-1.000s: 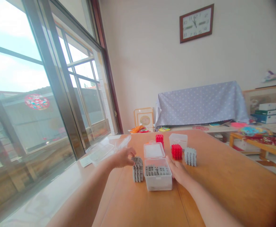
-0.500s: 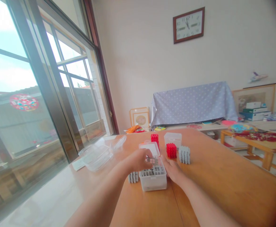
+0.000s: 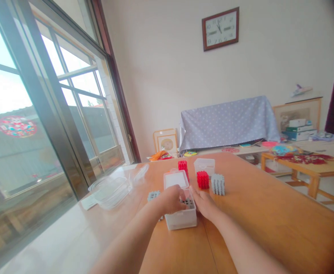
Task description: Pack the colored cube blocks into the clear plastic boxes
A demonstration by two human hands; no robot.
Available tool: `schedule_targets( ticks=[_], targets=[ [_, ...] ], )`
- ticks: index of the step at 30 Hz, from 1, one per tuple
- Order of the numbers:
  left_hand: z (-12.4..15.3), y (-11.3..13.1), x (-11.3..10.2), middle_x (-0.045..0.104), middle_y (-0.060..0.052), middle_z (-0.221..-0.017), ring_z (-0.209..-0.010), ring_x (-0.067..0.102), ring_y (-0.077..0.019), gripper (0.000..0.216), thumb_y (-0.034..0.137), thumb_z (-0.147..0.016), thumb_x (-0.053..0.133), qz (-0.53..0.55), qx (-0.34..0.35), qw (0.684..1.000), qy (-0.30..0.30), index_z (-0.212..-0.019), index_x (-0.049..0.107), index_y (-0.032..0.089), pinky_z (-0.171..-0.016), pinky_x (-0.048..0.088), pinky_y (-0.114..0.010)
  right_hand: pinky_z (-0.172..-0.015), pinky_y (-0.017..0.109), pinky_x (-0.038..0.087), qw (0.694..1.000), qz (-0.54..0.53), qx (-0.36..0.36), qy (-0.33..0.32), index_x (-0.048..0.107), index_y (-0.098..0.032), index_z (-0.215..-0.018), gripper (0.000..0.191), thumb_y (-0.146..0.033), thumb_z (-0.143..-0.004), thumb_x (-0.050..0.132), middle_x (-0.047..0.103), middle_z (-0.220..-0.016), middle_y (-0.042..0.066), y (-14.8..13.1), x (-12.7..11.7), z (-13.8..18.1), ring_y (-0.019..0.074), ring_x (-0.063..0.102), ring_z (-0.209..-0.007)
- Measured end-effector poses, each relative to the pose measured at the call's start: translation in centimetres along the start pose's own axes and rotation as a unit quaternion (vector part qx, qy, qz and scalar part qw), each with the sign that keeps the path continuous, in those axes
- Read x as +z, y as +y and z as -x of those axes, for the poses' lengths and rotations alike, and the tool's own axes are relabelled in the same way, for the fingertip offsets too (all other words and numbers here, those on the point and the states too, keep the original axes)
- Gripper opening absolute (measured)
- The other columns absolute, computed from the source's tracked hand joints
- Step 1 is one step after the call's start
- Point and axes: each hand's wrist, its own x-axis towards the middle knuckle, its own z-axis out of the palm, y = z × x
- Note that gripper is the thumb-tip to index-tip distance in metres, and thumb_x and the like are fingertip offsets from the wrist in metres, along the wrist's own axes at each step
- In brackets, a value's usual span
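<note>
Right in front of me on the wooden table stands a clear plastic box [image 3: 181, 221], its lid [image 3: 176, 180] flipped back at the far side. Inside it lie grey notched blocks [image 3: 189, 203], partly covered by my fingers. My left hand [image 3: 171, 199] reaches over the left rim, fingers curled down on a grey block whose full shape is hidden. Along the box's right wall rests my right hand [image 3: 203, 203], its fingers stretched out and holding nothing. Beside my left wrist, partly hidden, is a stack of grey notched pieces [image 3: 153, 195].
Beyond the box are a tall red block [image 3: 183, 168], a red cube [image 3: 202, 180], a grey cube [image 3: 218, 184] and another clear box [image 3: 204, 166]. Clear plastic containers [image 3: 108, 192] sit at the left by the window. A low wooden table [image 3: 312, 171] stands off to the right.
My left hand has lowered the grey block from above the rim down into the box. My right hand stays at the box's side. The whole view has shifted slightly.
</note>
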Motion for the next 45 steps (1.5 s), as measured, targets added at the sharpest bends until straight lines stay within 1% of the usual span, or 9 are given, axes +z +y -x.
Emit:
schedule_targets(
  ticks=[5, 9, 14, 20, 24, 29, 33, 39, 45],
  targets=[
    [0.1, 0.4, -0.5, 0.072, -0.003, -0.098, -0.089, 0.063, -0.0188, 0.022, 0.021, -0.080, 0.057, -0.049, 0.027, 0.998, -0.010, -0.092, 0.075, 0.024, -0.081, 0.051, -0.026, -0.069, 0.029, 0.041, 1.000, 0.015, 0.007, 0.006, 0.070, -0.020, -0.077, 0.070, -0.069, -0.095, 0.024, 0.072, -0.076, 0.005, -0.2, -0.1, 0.0, 0.0239, 0.065, -0.079],
    [0.1, 0.9, -0.7, 0.075, -0.002, -0.090, -0.098, 0.061, -0.0229, 0.023, 0.023, -0.081, 0.057, -0.093, 0.021, 0.995, -0.032, -0.092, 0.077, 0.029, -0.089, 0.049, -0.031, -0.066, 0.029, 0.040, 0.999, 0.029, 0.014, 0.008, 0.066, -0.020, -0.070, 0.069, -0.069, -0.096, 0.025, 0.070, -0.071, 0.004, -0.5, -0.2, 0.1, 0.0230, 0.064, -0.073],
    [0.6, 0.8, -0.9, 0.075, -0.004, -0.090, -0.095, 0.062, -0.0242, 0.025, 0.018, -0.078, 0.058, -0.062, 0.025, 0.998, 0.007, -0.090, 0.077, 0.028, -0.085, 0.050, -0.032, -0.070, 0.031, 0.043, 0.999, 0.028, 0.019, 0.009, 0.070, -0.020, -0.077, 0.070, -0.070, -0.095, 0.025, 0.070, -0.071, 0.006, -0.9, -0.3, 0.4, 0.0249, 0.066, -0.075],
    [2.3, -2.0, -3.7, 0.073, -0.003, -0.097, -0.089, 0.065, -0.0189, 0.030, 0.015, -0.077, 0.052, 0.002, 0.010, 0.997, 0.070, -0.095, 0.075, 0.023, -0.079, 0.051, -0.028, -0.073, 0.032, 0.047, 0.999, 0.024, 0.020, 0.006, 0.073, -0.021, -0.082, 0.073, -0.072, -0.094, 0.023, 0.073, -0.073, 0.009, -1.1, -0.3, 0.5, 0.0282, 0.069, -0.082],
    [4.1, -4.6, -6.0, 0.073, -0.004, -0.101, -0.095, 0.065, -0.0194, 0.028, 0.016, -0.077, 0.054, 0.043, -0.023, 0.993, 0.110, -0.098, 0.071, 0.021, -0.086, 0.052, -0.029, -0.084, 0.034, 0.048, 1.000, 0.004, 0.007, -0.005, 0.075, -0.020, -0.095, 0.072, -0.071, -0.094, 0.024, 0.076, -0.092, 0.010, -1.6, -0.6, 0.8, 0.0300, 0.069, -0.099],
    [6.5, -6.4, -7.9, 0.070, -0.007, -0.113, -0.106, 0.064, -0.0222, 0.030, 0.023, -0.076, 0.063, 0.078, -0.056, 0.991, 0.088, -0.105, 0.067, 0.020, -0.094, 0.051, -0.035, -0.084, 0.035, 0.049, 0.999, -0.010, 0.008, -0.031, 0.075, -0.019, -0.102, 0.071, -0.070, -0.094, 0.027, 0.077, -0.090, 0.010, -3.1, -1.2, 1.6, 0.0298, 0.069, -0.097],
    [7.6, -7.5, -7.6, 0.067, -0.008, -0.119, -0.112, 0.062, -0.0242, 0.045, 0.030, -0.071, 0.073, 0.091, -0.088, 0.991, 0.053, -0.113, 0.064, 0.020, -0.098, 0.049, -0.037, -0.072, 0.033, 0.049, 0.999, -0.002, 0.023, -0.036, 0.076, -0.018, -0.095, 0.073, -0.070, -0.094, 0.025, 0.070, -0.064, 0.007, -3.7, -1.3, 1.8, 0.0271, 0.068, -0.075],
    [7.8, -8.8, -6.2, 0.066, -0.007, -0.118, -0.109, 0.062, -0.0225, 0.047, 0.027, -0.069, 0.073, 0.087, -0.078, 0.992, 0.051, -0.114, 0.062, 0.021, -0.095, 0.049, -0.035, -0.072, 0.033, 0.047, 0.999, 0.012, 0.026, -0.015, 0.070, -0.021, -0.075, 0.068, -0.068, -0.095, 0.025, 0.060, -0.051, 0.004, -1.7, -0.4, 1.0, 0.0263, 0.067, -0.070],
    [7.8, -8.9, -6.3, 0.068, -0.005, -0.111, -0.104, 0.063, -0.0213, 0.049, 0.025, -0.069, 0.073, 0.101, -0.079, 0.989, 0.068, -0.116, 0.059, 0.021, -0.091, 0.051, -0.034, -0.071, 0.033, 0.048, 1.000, 0.012, 0.025, -0.014, 0.070, -0.020, -0.078, 0.068, -0.069, -0.094, 0.025, 0.066, -0.059, 0.006, -1.6, -0.4, 0.9, 0.0263, 0.067, -0.072]
  ],
)
